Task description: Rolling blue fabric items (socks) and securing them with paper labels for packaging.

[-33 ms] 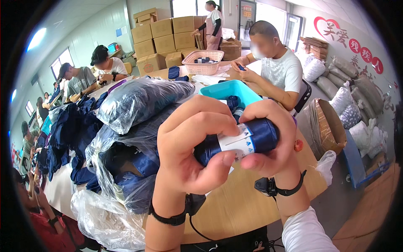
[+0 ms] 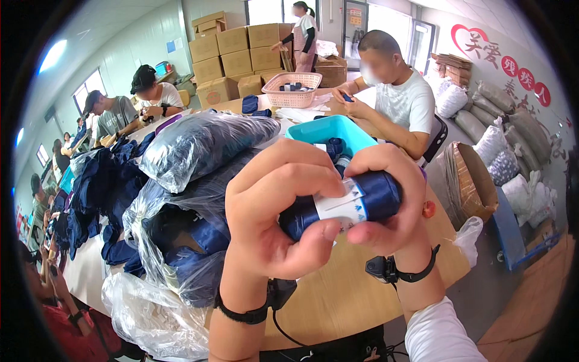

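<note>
Curling around opposite ends of a navy fabric roll [image 2: 381, 194], the left hand [image 2: 256, 214] and the right hand [image 2: 415, 202] grip it between bent fingers and thumbs, each closed only as far as its thickness allows. They hold it above the wooden table [image 2: 356, 295], its long axis running sideways, the right end slightly higher. A white paper band [image 2: 342, 210] wraps its middle, with blue pointed shapes along one edge and small print half hidden by the thumbs. Just beyond, a turquoise bin [image 2: 300, 129] contains more navy rolls [image 2: 335, 146], some banded in white; farther off, a pink basket [image 2: 274, 99] holds dark rolls too. To the left, a bulging clear bag [image 2: 202, 145] packed with dark bundles lies above an open plastic bag [image 2: 145, 226] of navy cloth. On the far right wall, I see large red-and-grey characters beside a heart outline [image 2: 461, 37].
</note>
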A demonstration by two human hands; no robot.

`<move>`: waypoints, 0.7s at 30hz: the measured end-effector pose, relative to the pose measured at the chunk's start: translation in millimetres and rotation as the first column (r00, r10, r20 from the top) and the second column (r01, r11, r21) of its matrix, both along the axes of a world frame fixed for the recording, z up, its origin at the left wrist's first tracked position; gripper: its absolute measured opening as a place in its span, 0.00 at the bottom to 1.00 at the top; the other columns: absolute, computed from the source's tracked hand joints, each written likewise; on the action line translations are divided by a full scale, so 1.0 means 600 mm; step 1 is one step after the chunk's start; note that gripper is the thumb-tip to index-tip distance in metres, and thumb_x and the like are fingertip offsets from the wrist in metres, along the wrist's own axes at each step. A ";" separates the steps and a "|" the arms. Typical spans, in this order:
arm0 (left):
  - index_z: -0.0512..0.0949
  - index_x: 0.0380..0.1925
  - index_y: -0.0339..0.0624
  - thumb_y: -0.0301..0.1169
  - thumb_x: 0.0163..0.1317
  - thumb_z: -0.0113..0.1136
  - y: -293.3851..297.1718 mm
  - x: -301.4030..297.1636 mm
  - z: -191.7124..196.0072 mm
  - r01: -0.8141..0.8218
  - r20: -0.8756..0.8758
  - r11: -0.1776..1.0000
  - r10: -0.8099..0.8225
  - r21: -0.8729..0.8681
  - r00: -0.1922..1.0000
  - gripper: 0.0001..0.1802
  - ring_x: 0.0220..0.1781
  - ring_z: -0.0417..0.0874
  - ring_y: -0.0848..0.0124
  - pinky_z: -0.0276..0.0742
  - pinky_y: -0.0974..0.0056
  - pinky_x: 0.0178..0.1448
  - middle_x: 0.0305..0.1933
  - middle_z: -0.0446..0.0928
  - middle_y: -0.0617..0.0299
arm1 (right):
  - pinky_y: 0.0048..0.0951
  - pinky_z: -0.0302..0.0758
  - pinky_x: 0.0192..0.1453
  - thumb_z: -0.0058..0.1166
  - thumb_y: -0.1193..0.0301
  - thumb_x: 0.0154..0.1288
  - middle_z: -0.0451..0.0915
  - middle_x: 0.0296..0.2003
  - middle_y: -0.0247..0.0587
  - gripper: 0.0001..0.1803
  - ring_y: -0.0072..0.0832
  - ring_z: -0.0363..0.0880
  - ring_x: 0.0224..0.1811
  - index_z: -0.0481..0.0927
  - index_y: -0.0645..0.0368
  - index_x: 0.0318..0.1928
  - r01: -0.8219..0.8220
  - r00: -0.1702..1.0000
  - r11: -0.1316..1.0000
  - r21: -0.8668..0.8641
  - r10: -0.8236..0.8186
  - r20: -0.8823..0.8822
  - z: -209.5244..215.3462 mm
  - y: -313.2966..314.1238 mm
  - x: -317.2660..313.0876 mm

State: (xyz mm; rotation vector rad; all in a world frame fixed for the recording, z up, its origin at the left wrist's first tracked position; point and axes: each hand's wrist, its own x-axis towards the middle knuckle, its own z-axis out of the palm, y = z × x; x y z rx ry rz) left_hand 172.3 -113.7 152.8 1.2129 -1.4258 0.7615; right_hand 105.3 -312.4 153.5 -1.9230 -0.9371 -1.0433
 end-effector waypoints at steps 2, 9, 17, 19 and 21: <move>0.81 0.35 0.34 0.46 0.63 0.68 -0.002 0.000 0.001 -0.024 0.087 0.999 0.028 -0.047 0.996 0.22 0.37 0.84 0.61 0.80 0.62 0.43 0.37 0.81 0.50 | 0.29 0.79 0.43 0.84 0.50 0.52 0.84 0.38 0.43 0.36 0.31 0.83 0.34 0.82 0.65 0.47 -0.010 0.996 1.000 -0.016 0.011 0.089 0.003 -0.001 0.000; 0.82 0.35 0.33 0.42 0.62 0.69 -0.004 -0.012 -0.004 -0.043 0.136 0.994 0.057 -0.103 0.989 0.19 0.36 0.86 0.60 0.82 0.63 0.40 0.37 0.82 0.48 | 0.30 0.81 0.45 0.83 0.50 0.52 0.87 0.41 0.46 0.36 0.33 0.87 0.38 0.84 0.67 0.50 -0.079 0.996 0.997 0.003 0.079 0.029 0.002 0.000 -0.011; 0.83 0.35 0.34 0.40 0.63 0.67 0.002 -0.015 0.001 -0.059 0.098 0.997 0.054 0.048 0.994 0.17 0.36 0.85 0.61 0.82 0.63 0.40 0.38 0.82 0.48 | 0.29 0.81 0.45 0.84 0.52 0.53 0.86 0.40 0.43 0.35 0.32 0.86 0.37 0.83 0.65 0.50 -0.123 0.991 0.992 0.021 0.124 -0.055 -0.005 -0.004 -0.005; 0.83 0.35 0.34 0.39 0.63 0.66 0.006 -0.024 0.010 -0.036 0.082 0.999 0.033 0.032 0.996 0.16 0.36 0.85 0.61 0.81 0.63 0.40 0.38 0.82 0.48 | 0.29 0.80 0.45 0.84 0.53 0.52 0.86 0.40 0.43 0.35 0.32 0.85 0.37 0.83 0.65 0.50 -0.126 0.991 0.992 0.017 0.126 -0.044 0.006 0.005 -0.015; 0.83 0.34 0.35 0.39 0.62 0.67 0.004 -0.023 0.012 -0.043 0.119 0.999 0.044 -0.015 0.992 0.15 0.36 0.85 0.61 0.81 0.64 0.40 0.38 0.82 0.49 | 0.29 0.79 0.45 0.85 0.53 0.52 0.85 0.40 0.42 0.35 0.32 0.84 0.37 0.82 0.64 0.50 -0.126 0.989 0.990 0.059 0.130 -0.070 0.012 0.008 -0.018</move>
